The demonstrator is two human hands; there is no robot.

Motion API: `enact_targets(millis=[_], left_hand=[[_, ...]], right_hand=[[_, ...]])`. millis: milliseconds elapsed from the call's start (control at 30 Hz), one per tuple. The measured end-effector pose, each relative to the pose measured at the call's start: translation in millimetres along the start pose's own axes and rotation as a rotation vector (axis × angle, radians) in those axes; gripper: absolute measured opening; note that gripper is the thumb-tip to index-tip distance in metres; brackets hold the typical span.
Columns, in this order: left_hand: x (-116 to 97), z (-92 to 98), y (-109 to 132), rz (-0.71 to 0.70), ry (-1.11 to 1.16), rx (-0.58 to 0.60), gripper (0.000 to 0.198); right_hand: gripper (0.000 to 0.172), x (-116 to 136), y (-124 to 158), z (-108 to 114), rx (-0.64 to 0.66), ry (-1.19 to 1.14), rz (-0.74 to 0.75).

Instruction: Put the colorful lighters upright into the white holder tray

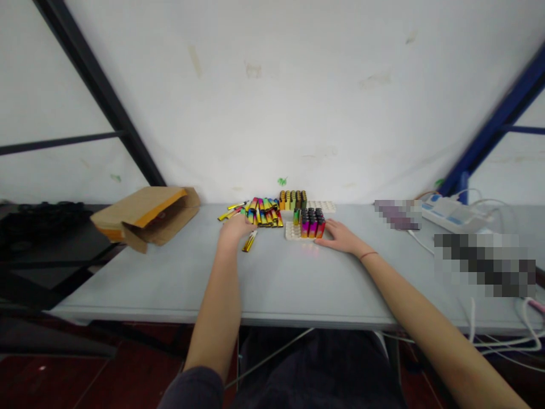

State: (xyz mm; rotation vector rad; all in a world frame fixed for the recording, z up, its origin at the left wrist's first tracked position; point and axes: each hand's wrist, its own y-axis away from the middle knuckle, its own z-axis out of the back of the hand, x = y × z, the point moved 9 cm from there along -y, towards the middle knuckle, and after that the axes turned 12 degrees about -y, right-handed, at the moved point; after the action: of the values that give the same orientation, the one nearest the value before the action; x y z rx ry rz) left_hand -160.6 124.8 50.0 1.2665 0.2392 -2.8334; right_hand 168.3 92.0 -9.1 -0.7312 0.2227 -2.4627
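Note:
A heap of shiny rainbow-coloured lighters [264, 211] lies at the far middle of the grey table [276, 284]. My left hand [235, 228] rests at the heap's near left edge, fingers curled over a lighter; one gold lighter [249, 241] lies just beside it. A white tray [293, 232] holds upright lighters [312, 222] in rows. My right hand [340, 236] lies flat on the table against the tray's right side, fingers stretched toward it. A second white tray [322, 206] behind carries gold-coloured lighters [293, 200].
An open brown cardboard box [145, 218] lies on its side at the table's left. A white power strip [447, 213] with cables [502, 341] sits at the right. A white wall [276, 96] rises right behind the table; dark frame bars [102, 96] flank it.

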Motion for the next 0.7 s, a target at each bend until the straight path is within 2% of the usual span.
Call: enact_targets(millis=[100,167,267,367,500,600,700], left_hand=[[27.9,2.7,-1.3,0.164,-0.259,0.059,0.036],[30.1,-2.3,0.3,0.173,-0.265,0.101,0.036],[24.5,-10.7,3.8,0.16,-0.24,0.148,0.031],[17.7,-17.4,8.7,0.158,-0.34,0.204,0.03],[1.1,-29.3,15.8,0.057,-0.435,0.314,0.036],[-12.3,-35.8,17.8,0.0,-0.314,0.338,0.034],[-26.1,-42.3,16.5,-0.034,-0.087,0.299,0.023]], right_hand=[[0.078,-1.4,-0.2,-0.9,0.008,0.016,-0.014],[0.078,-1.1,-0.3,-1.0,0.009,0.015,-0.007],[0.078,-0.3,-0.2,-0.5,0.002,0.002,0.002],[0.08,-1.0,0.0,-0.1,-0.007,0.001,-0.006],[0.08,-1.4,0.0,-0.1,-0.012,0.002,0.0],[0.077,-0.1,-0.2,0.1,-0.01,0.0,0.016],[0.077,0.9,-0.4,-0.1,0.001,0.004,0.017]])
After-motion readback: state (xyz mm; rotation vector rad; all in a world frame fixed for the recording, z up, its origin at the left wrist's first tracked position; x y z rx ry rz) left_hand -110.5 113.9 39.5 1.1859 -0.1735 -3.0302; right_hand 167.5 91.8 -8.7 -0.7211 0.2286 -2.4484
